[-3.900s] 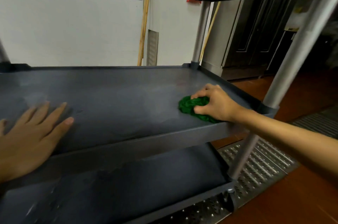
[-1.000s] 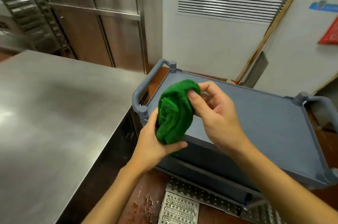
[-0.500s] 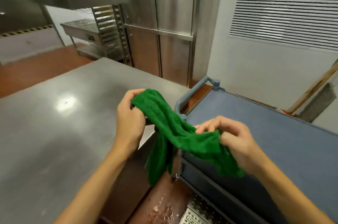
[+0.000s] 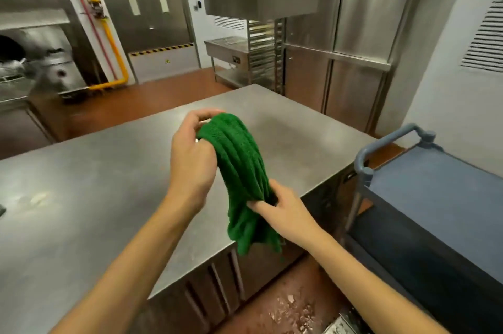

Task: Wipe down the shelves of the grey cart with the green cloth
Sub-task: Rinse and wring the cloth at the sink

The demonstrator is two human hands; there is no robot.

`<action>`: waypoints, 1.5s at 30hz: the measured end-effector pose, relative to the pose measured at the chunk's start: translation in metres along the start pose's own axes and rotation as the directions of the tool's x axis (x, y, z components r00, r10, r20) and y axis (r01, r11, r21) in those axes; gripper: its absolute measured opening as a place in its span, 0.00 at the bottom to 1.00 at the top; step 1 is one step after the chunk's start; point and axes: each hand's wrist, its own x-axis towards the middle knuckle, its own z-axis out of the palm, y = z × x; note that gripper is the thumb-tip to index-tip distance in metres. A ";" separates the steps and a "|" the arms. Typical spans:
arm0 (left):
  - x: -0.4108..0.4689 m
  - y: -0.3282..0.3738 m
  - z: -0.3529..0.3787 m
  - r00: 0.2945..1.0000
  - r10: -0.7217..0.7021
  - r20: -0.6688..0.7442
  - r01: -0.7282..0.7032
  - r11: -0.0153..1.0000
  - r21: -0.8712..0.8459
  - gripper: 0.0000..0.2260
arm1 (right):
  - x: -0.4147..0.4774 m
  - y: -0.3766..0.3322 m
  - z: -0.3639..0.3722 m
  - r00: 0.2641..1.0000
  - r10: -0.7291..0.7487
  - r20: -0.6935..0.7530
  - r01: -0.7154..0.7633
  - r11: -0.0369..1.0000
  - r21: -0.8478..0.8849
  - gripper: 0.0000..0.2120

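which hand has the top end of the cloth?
The left hand. It grips the upper, bunched end of the green cloth over the steel table; the right hand pinches it lower down, where the loose end hangs.

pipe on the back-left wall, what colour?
Yellow: the pipe running down the wall to the floor, clearest in the head view.

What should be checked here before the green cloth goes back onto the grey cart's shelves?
1. Green terry cloth held by both hands: ok; left hand at its top, right hand mid-length.
2. Cloth folded into a wiping pad: not ok, it hangs bunched.
3. Cloth over the grey plastic cart: not ok, it is above the stainless steel counter.
4. Visible part of the top shelf free of objects: ok.
5. Lower shelves clean: cannot tell.
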 end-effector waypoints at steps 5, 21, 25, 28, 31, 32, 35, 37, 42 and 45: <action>-0.021 -0.009 -0.131 0.998 -0.048 -0.051 0.050 0.998 0.043 0.20 | 0.003 -0.044 0.084 0.997 0.026 -0.069 -0.015 0.990 0.144 0.10; -0.080 -0.057 -0.363 0.983 -0.166 -0.072 0.180 0.951 0.253 0.65 | 0.016 -0.210 0.333 0.953 -0.106 0.284 -0.081 0.813 0.576 0.19; -0.067 -0.066 -0.432 0.977 -0.117 -0.181 0.169 0.935 0.311 0.52 | 0.038 -0.232 0.400 0.884 -0.140 0.446 -0.252 0.661 0.707 0.17; -0.058 -0.075 -0.477 0.944 -0.120 -0.306 0.229 0.908 0.351 0.36 | 0.061 -0.243 0.447 0.820 -0.248 0.516 -0.209 0.709 0.673 0.19; -0.052 -0.082 -0.527 0.879 -0.125 -0.461 0.313 0.880 0.358 0.28 | 0.095 -0.254 0.488 0.692 -0.439 0.573 0.125 0.855 0.504 0.23; -0.051 -0.084 -0.546 0.854 -0.134 -0.503 0.345 0.869 0.354 0.28 | 0.108 -0.257 0.500 0.593 -0.511 0.622 0.253 0.852 0.459 0.24; -0.050 -0.087 -0.604 0.783 -0.164 -0.600 0.446 0.821 0.357 0.21 | 0.139 -0.259 0.537 0.275 -0.624 0.732 0.657 0.677 0.331 0.42; -0.050 -0.088 -0.641 0.731 -0.194 -0.654 0.509 0.794 0.333 0.16 | 0.144 -0.262 0.567 0.179 -0.671 0.720 0.867 0.453 0.207 0.55; -0.043 -0.092 -0.706 0.729 -0.213 -0.650 0.502 0.812 0.297 0.13 | 0.128 -0.281 0.660 -0.084 -0.812 0.578 0.990 0.000 0.144 0.54; -0.039 -0.098 -0.741 0.781 -0.234 -0.578 0.460 0.842 0.281 0.19 | 0.129 -0.303 0.719 -0.154 -0.859 0.489 0.988 -0.118 0.104 0.37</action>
